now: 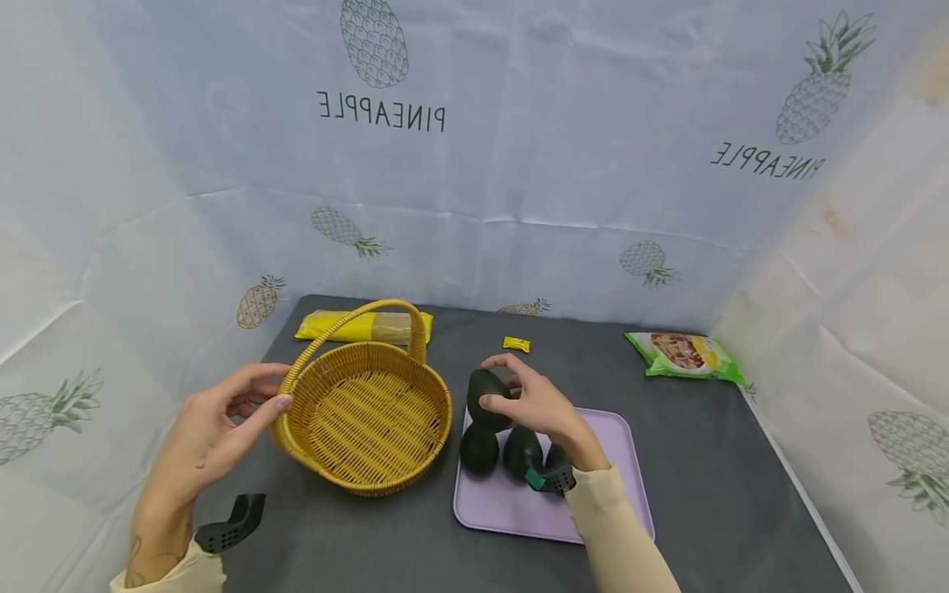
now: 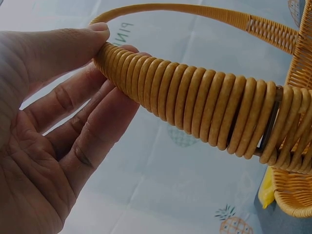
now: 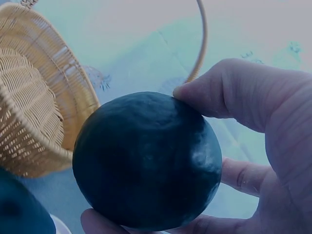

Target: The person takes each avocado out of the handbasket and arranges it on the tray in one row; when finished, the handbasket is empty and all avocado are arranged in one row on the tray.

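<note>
A yellow-brown wicker basket (image 1: 371,420) with a tall arched handle stands on the left side of the table, nothing inside it. My left hand (image 1: 222,420) pinches that handle (image 2: 185,97) between thumb and fingers. In my right hand (image 1: 537,403) is a dark green avocado (image 3: 146,161), gripped by thumb and fingers over the far left corner of a lilac tray (image 1: 519,520). Several more avocados lie on the tray, among them one avocado (image 1: 479,451) at its left side and another avocado (image 1: 522,451) beside it; my right wrist partly covers a further one.
Behind the basket lies a yellow packet of noodles (image 1: 363,327). A small yellow wrapped piece (image 1: 516,344) rests near the back middle. At the far right is a green and white food bag (image 1: 685,356). Printed curtains enclose the dark table (image 1: 712,461) on three sides.
</note>
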The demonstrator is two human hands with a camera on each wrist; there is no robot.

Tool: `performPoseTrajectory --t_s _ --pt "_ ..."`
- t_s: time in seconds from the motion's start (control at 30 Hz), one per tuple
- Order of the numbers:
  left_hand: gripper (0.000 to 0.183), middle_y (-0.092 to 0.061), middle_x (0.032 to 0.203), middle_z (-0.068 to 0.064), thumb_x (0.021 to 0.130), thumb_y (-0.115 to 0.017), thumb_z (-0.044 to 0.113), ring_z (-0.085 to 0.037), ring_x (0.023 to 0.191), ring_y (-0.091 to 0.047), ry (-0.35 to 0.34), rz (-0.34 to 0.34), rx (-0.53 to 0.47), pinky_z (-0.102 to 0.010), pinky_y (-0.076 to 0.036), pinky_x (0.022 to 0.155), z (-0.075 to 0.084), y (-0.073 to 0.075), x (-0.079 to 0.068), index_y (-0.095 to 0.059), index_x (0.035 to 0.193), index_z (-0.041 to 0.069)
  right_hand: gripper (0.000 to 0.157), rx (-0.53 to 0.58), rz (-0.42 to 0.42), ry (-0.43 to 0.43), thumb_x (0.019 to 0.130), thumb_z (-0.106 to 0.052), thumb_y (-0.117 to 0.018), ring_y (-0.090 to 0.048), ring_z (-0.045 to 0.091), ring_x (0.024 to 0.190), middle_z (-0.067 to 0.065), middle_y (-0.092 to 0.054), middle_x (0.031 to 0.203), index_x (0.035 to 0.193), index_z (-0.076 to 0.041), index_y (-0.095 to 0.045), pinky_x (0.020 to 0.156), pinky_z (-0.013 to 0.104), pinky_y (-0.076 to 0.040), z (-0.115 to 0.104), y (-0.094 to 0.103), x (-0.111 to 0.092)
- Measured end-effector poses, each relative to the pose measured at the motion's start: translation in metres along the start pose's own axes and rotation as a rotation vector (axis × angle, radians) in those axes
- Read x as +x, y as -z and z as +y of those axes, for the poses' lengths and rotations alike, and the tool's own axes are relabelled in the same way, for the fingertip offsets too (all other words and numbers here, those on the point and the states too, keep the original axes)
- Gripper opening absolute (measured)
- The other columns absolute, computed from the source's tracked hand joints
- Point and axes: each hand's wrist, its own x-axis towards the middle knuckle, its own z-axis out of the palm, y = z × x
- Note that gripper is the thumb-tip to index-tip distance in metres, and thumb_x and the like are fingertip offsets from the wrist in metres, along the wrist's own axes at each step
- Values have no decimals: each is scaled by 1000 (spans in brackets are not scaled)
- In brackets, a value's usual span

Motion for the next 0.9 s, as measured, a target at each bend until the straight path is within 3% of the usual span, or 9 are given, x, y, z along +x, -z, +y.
performPoseTrajectory --t_s 0.13,0.3,0.43,0.6,0.73,0.9 --pt "43 -73 87 7 86 -75 -8 -2 68 -63 -4 2 -2 -14 -46 59 0 0 0 -70 122 15 49 8 33 -7 91 -28 -74 -69 24 90 16 -64 115 135 -31 -54 75 50 -61 7 8 -8" --pt "43 -74 87 5 86 -75 -7 -2 67 -63 -1 0 -5 -14 -46 59 0 0 1 -70 122 15 49 14 63 -27 91 -26 -74 -70 25 92 18 -62 119 136 -30 -53 74 44 -62 15 20 -19" --pt "43 -72 88 14 86 -75 -7 -2 68 -63 2 1 -2 -14 -46 59 0 1 1 -70 122 16 49 -16 97 -52 92 -27 -74 -66 28 104 19 -57 128 136 -30 -53 75 40 -61 21 30 -27" --pt "43 -72 88 12 86 -75 -6 -2 68 -63 8 -4 -6 -15 -46 59 0 0 1 -70 122 16 50 -50 128 -82 93 -31 -73 -59 34 118 22 -50 140 137 -29 -51 77 42 -60 28 44 -39" --pt "43 -73 88 8 87 -75 -7 -3 68 -63 7 -6 -10 -15 -46 59 1 0 1 -69 123 16 51 -48 141 -92 95 -31 -72 -63 34 115 27 -47 143 140 -27 -49 77 41 -61 36 56 -50" --pt "45 -73 88 11 86 -75 -8 -3 68 -63 2 -4 -11 -15 -46 59 1 1 1 -69 124 16 54 -39 170 -108 96 -31 -71 -69 28 102 28 -54 133 143 -23 -46 77 40 -62 47 74 -64"
